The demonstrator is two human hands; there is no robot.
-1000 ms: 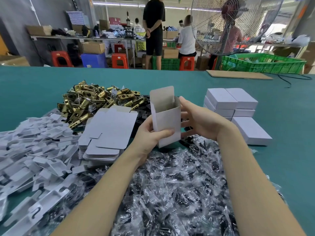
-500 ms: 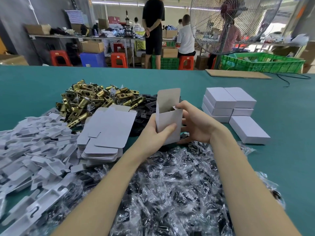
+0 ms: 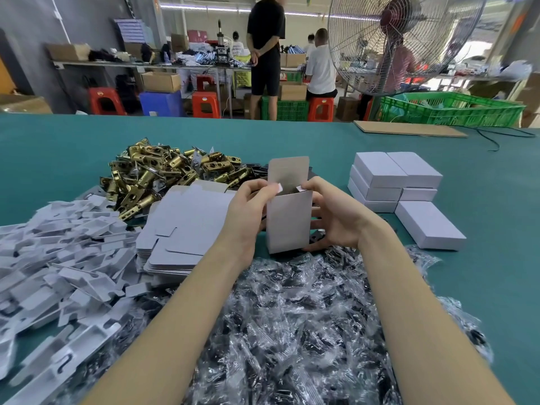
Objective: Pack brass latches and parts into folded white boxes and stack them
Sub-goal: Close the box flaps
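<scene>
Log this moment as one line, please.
stage: box forming | left hand: holds open box | right hand: holds box | latches: unpacked

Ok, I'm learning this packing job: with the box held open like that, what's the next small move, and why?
Probably reach the left hand to the brass latches for one. The white box stands upright in both hands, top flap up, side flaps parted, and I can't see anything inside; the right hand could keep it steady.

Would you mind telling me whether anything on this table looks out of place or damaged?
Nothing stands out. The open box stands upright between the left hand and right hand, its lid flap up; the finished boxes sit stacked squarely, and the brass latches lie heaped.
</scene>
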